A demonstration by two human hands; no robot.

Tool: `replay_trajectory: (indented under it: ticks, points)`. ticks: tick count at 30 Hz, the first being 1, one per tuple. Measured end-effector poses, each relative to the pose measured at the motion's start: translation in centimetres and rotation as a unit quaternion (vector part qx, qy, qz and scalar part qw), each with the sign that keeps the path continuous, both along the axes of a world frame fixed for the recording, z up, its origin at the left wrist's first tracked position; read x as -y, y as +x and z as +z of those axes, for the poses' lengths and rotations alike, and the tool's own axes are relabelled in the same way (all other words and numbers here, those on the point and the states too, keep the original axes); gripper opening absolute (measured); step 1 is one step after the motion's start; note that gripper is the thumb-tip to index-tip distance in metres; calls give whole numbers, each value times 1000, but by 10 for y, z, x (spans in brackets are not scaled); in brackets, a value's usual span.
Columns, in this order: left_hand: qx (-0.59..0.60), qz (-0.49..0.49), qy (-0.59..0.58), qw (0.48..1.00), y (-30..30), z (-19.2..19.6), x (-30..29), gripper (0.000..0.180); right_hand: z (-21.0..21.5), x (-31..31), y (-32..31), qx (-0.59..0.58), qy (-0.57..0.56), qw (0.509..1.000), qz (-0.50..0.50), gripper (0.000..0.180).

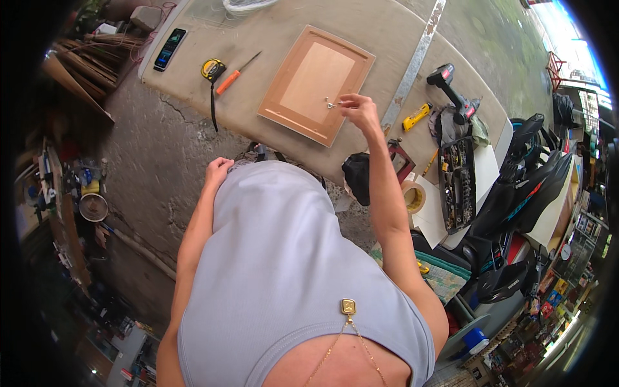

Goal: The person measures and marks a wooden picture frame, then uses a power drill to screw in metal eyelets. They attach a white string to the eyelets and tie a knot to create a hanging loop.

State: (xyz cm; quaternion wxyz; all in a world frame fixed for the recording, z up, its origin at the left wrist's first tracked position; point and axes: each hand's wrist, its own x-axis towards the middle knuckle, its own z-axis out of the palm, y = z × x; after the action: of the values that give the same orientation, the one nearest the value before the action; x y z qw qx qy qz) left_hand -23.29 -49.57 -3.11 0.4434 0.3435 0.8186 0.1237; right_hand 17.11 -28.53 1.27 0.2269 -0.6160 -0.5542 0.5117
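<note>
**My right hand (pixel 361 112) at the small metal pieces (pixel 330 104) on a wooden panel (pixel 316 71)**

My right fingers are drawn together at the shiny pieces, but these are so small that I can't tell whether I am pinching one or only reaching beside it. My left hand (pixel 220 171) is down by my side, fingers bent; what it touches is hidden, so I can't tell its grip either. A black object (pixel 356 178) by the table edge is partly covered by my right forearm, and clear plastic (pixel 248 5) is cut off at the top.

To my right, a long black tray (pixel 473 187) holds many little items, too small to name. Off to my left stands a round container (pixel 82 208), its contents unclear.

The metal pieces lie just left of my right fingertips, over the panel's lower right part. The panel lies flat on the table (pixel 245 109), well apart from my left hand.
</note>
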Motion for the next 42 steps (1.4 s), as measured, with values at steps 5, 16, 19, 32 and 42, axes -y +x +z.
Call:
replay_trajectory:
  ticks: [5, 16, 19, 32, 42]
  points:
    - [-7, 12, -13, 1000, -35, -3, 12, 29, 139, -3, 22, -35, 216, 971, -96, 24]
    - [83, -46, -13, 995, -130, -68, 2, 23, 81, 86, -85, 62, 315, 932, -167, 10]
    - [111, -46, -103, 987, -133, -39, -22, 22, -51, 209, -161, 218, 130, 966, -60, 20]
    - [86, -43, -25, 995, -91, -55, -97, 18, 20, 150, -60, 12, 77, 948, -310, 24]
    - [115, -52, 4, 992, 36, -14, -71, 19, -48, -46, 192, -387, 45, 714, -582, 31]
